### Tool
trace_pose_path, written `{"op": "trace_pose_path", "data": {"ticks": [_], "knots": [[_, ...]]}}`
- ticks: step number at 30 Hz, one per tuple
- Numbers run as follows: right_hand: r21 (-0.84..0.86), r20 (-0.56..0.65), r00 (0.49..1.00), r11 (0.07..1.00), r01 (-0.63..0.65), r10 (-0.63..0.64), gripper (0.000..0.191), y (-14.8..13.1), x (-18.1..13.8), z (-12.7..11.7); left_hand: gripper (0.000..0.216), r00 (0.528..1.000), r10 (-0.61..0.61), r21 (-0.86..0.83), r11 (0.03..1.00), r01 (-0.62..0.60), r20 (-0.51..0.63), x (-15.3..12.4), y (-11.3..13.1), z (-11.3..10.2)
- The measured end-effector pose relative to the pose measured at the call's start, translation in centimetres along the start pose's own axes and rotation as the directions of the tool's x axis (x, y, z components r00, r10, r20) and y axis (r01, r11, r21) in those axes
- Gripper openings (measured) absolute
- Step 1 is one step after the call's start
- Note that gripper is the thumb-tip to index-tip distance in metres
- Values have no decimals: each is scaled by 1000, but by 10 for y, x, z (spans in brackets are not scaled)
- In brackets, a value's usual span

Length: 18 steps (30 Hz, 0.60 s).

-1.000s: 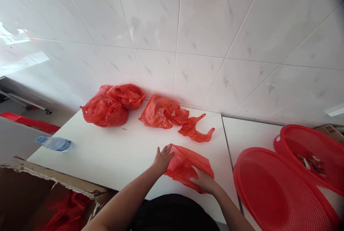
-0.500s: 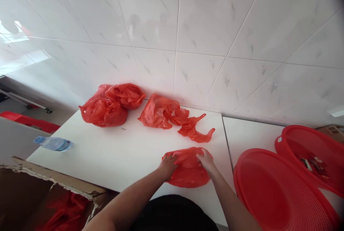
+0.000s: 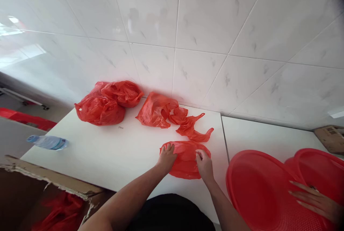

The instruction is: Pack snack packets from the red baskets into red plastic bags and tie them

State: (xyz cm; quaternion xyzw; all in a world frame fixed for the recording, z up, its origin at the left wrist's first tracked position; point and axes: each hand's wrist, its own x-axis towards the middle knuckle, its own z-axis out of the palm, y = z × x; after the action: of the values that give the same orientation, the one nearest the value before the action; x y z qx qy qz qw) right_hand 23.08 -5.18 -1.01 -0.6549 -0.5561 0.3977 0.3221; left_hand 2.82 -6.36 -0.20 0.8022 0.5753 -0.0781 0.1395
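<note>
A red plastic bag (image 3: pixel 185 157) lies flattened on the white table (image 3: pixel 115 152) in front of me. My left hand (image 3: pixel 166 157) rests on its left edge with fingers spread flat. My right hand (image 3: pixel 204 163) presses on its right part, fingers stretched over the plastic. Neither hand lifts the bag. Just beyond it lies a crumpled red bag with loose handles (image 3: pixel 192 129).
Stuffed red bags (image 3: pixel 103 104) and another red bag (image 3: pixel 156 111) sit by the tiled wall. A water bottle (image 3: pixel 47 142) lies at the left. An open cardboard box (image 3: pixel 51 195) is at the lower left. Red mesh baskets (image 3: pixel 258 188) stand right, another person's hand (image 3: pixel 314 200) on them.
The bag went from folded under my hands to spread flat, and both hands shifted up onto it. Another person's hand has come in at the right and the far basket has moved.
</note>
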Motion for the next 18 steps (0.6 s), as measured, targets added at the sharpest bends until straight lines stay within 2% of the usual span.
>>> {"op": "trace_pose_path", "data": {"ticks": [3,6,8,10,12,14,16,18], "knots": [[1,13,998,998,64,-64,28,-9,-13,-12,30,992,3,-16,1000,-6,-123,-2,-5,-7],[-61,-28,990,989,138,-140,27,-12,-32,-38,38,956,-22,-87,996,-4,-292,-9,-11,-13],[-170,-103,979,973,157,-176,27,-3,-48,-61,45,925,-130,-179,981,68,-356,-15,-17,-11],[-279,-192,961,950,142,-200,29,16,-64,-83,52,884,-293,-328,929,173,-365,-21,-27,-4],[-334,-252,949,938,96,-187,31,42,-79,-99,60,829,-459,-512,820,256,-320,-26,-39,6],[-323,-274,954,946,25,-119,31,67,-90,-109,72,782,-589,-696,649,308,-203,-31,-49,13],[-260,-291,957,963,-72,-7,32,87,-98,-114,86,748,-663,-831,418,367,-4,-35,-54,16],[-183,-318,941,967,-180,115,33,99,-103,-117,95,723,-656,-885,178,429,219,-37,-53,13]]}}
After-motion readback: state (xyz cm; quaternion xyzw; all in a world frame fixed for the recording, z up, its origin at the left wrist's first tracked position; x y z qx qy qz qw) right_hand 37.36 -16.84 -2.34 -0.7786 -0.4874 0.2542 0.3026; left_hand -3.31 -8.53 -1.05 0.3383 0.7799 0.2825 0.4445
